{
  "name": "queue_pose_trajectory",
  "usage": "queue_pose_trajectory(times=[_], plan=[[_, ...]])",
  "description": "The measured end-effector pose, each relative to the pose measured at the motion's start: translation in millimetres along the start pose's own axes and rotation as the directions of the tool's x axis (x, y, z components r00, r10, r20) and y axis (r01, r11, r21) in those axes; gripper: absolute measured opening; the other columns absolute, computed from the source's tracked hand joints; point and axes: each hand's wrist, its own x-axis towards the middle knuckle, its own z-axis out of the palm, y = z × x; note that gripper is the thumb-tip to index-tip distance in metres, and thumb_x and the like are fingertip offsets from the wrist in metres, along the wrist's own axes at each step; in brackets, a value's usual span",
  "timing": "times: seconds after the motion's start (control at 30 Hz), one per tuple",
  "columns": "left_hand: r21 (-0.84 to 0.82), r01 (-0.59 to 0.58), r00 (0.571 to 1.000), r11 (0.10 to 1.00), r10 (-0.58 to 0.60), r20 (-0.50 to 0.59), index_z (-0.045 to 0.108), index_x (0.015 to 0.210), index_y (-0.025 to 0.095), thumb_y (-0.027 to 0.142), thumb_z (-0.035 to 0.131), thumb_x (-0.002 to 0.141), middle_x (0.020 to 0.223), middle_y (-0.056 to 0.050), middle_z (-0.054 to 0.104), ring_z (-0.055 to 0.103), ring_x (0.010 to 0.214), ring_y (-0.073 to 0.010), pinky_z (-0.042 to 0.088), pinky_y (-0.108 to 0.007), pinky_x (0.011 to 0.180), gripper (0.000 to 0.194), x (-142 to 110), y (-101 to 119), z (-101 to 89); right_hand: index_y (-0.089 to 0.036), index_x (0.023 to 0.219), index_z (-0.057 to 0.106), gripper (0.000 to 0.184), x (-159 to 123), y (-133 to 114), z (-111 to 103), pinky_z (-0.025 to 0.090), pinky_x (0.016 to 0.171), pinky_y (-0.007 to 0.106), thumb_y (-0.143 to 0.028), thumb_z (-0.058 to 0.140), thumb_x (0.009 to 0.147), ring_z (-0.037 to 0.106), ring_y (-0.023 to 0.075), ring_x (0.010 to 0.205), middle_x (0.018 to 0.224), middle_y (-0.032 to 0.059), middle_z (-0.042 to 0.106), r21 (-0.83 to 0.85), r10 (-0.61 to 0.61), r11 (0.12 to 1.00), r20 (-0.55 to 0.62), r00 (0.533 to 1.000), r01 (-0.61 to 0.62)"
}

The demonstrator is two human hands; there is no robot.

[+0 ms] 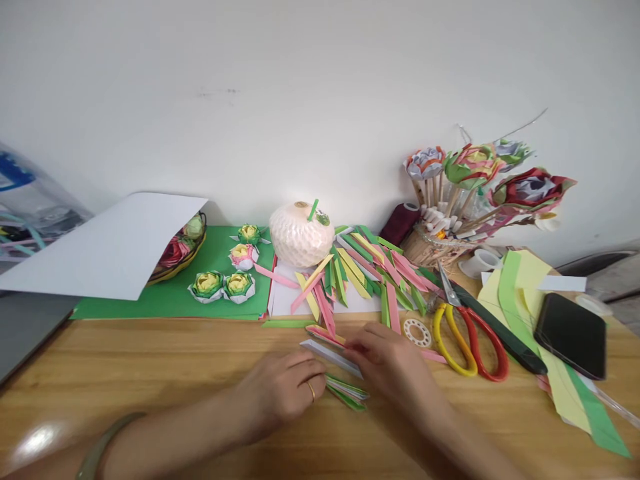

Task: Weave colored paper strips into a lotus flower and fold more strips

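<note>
My left hand (287, 388), with a ring on one finger, is low over the wooden table. Its fingers are curled together; what lies between the fingertips is hidden. Beside it is a small fan of folded green and white paper strips (347, 392). My right hand (385, 360) pinches the near end of a folded pink and yellow paper strip (324, 333). A white folded paper strip (333, 358) slants between both hands, its right end partly under my right hand. Behind them spreads a pile of pink, yellow and green folded strips (355, 267).
Scissors (453, 320), a white plastic ring (417, 332), a utility knife (515, 340) and a phone (573, 333) lie right. Paper flowers (473, 165) stand behind. Small paper lotuses (239, 287) rest on green paper (120, 303); a white pot (303, 237) stands mid-back.
</note>
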Motion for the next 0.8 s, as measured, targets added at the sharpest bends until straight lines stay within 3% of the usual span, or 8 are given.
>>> queue_pose_trajectory(times=[0.13, 0.27, 0.47, 0.7, 0.8], plan=[[0.015, 0.007, 0.999, 1.000, -0.006, -0.035, 0.061, 0.078, 0.015, 0.013, 0.039, 0.088, 0.074, -0.003, 0.066, 0.061, 0.071, -0.0110, 0.053, -0.022, 0.063, 0.024, 0, 0, 1.6, -0.020, 0.075, 0.067, 0.016, -1, 0, -1, 0.042, 0.058, 0.022, -0.017, 0.053, 0.080, 0.060, 0.0144, 0.067, 0.073, 0.0017, 0.066, 0.080, 0.011, 0.997, 0.042, 0.999, -0.015], [0.016, -0.006, 1.000, 1.000, 0.006, -0.019, 0.061, 0.077, 0.015, 0.013, 0.039, 0.088, 0.074, -0.003, 0.067, 0.061, 0.073, -0.0113, 0.054, -0.023, 0.065, 0.024, 0, 0, 0.8, -0.020, 0.079, 0.067, 0.016, 2, 1, 2, 0.043, 0.062, 0.024, -0.017, 0.052, 0.081, 0.061, 0.0158, 0.071, 0.077, 0.0036, 0.067, 0.015, -0.014, 1.000, 0.051, 0.999, 0.013], [-0.001, 0.004, 1.000, 1.000, -0.004, -0.027, 0.061, 0.078, 0.015, 0.012, 0.040, 0.088, 0.074, -0.004, 0.067, 0.062, 0.076, -0.0116, 0.054, -0.023, 0.067, 0.023, -1, 0, 2.8, -0.017, 0.073, 0.066, 0.018, 1, 2, 3, 0.041, 0.060, 0.023, -0.014, 0.050, 0.081, 0.058, 0.0148, 0.066, 0.071, 0.0038, 0.065, 0.050, -0.049, 0.998, 0.002, 0.999, 0.049], [-0.019, 0.019, 1.000, 1.000, -0.019, -0.015, 0.061, 0.082, 0.014, 0.013, 0.040, 0.088, 0.076, -0.003, 0.067, 0.062, 0.077, -0.0118, 0.054, -0.023, 0.067, 0.022, -5, 0, 6.2, -0.017, 0.073, 0.067, 0.018, 5, -5, -4, 0.040, 0.058, 0.021, -0.014, 0.051, 0.080, 0.059, 0.0130, 0.063, 0.070, 0.0014, 0.067, 0.231, -0.031, 0.973, 0.261, 0.965, -0.031], [-0.033, 0.039, 0.999, 0.999, -0.039, 0.010, 0.061, 0.083, 0.015, 0.014, 0.040, 0.088, 0.077, -0.003, 0.066, 0.062, 0.075, -0.0116, 0.053, -0.022, 0.066, 0.022, -8, 0, 9.3, -0.016, 0.072, 0.065, 0.016, 3, -9, -3, 0.041, 0.060, 0.021, -0.012, 0.052, 0.079, 0.058, 0.0135, 0.068, 0.074, 0.0028, 0.065, 0.214, -0.039, 0.977, 0.229, 0.973, -0.011]])
